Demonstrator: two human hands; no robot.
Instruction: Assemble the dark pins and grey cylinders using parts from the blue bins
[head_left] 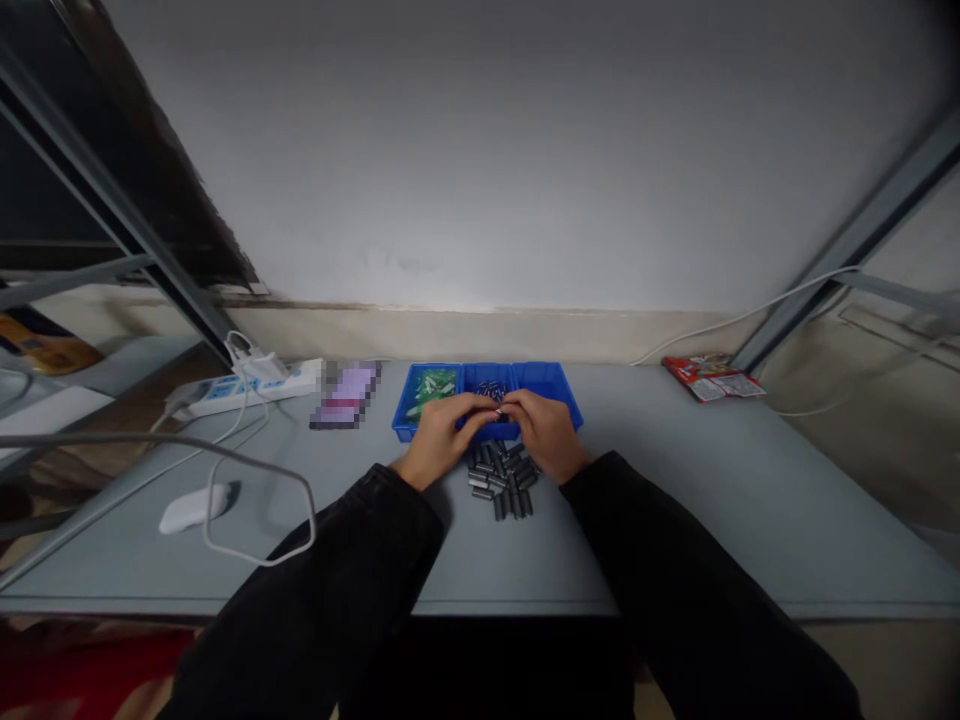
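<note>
The left hand (pixel 441 437) and right hand (pixel 549 432) together pinch one small piece (pixel 500 411), near the blue tray (pixel 543 378) and dark cylinders (pixel 513 482), probably for short reaching.

No words, brands or numbers can be read. The red packet (pixel 709 378) towards the right of the table (pixel 712 500) bears pale print and a whitish panel, too small and blurred to decipher; the phone (pixel 347 394) screen is pixelated, and the power strip (pixel 225 397) shows only illegible blue patches
</note>
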